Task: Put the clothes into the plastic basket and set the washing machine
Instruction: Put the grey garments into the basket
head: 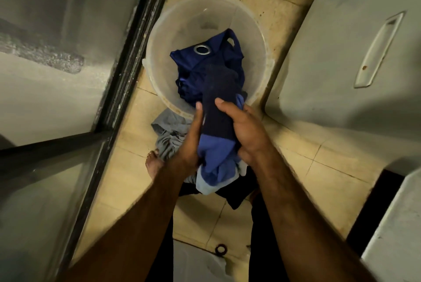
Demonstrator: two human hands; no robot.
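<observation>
Clothes (216, 136) pinched between both hands' grip, above basket (159, 38).

Both hands clasp a navy and light-blue bundle of clothes (218, 122) over the near rim of the translucent plastic basket (159, 38); the left hand (190, 142) holds one side, the right hand (247, 131) curls round the other; dark blue cloth (205, 63) with metal eyelets lies inside; a grey garment (168, 138) lies on the tiled floor (296, 156) beside a bare foot (155, 164).
</observation>
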